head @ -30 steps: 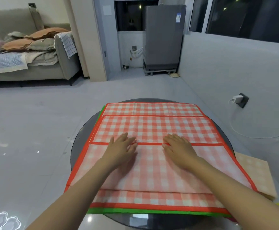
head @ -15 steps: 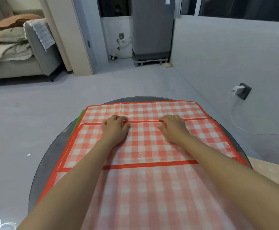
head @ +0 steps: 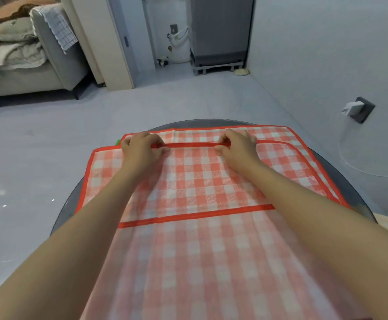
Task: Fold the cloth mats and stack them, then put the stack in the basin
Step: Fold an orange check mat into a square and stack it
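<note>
Folding step: left hand [head: 139, 150] & right hand [head: 238, 146] fingers curled, pinched the red hem [head: 191, 145] of the checked mat [head: 200, 181] between them. Next prob.: draw hem toward body, keep edges aligned.

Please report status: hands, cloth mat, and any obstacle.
Both hands, left and right, pinch the red far hem of the checked cloth mat. Mat half folded on round table. No obstacle seen; basin not in view.

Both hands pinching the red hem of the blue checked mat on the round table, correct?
Not quite: the mat is red and white checked, not blue, as the head view shows. The rest holds: the left hand and the right hand both pinch its red hem on the round table.
</note>
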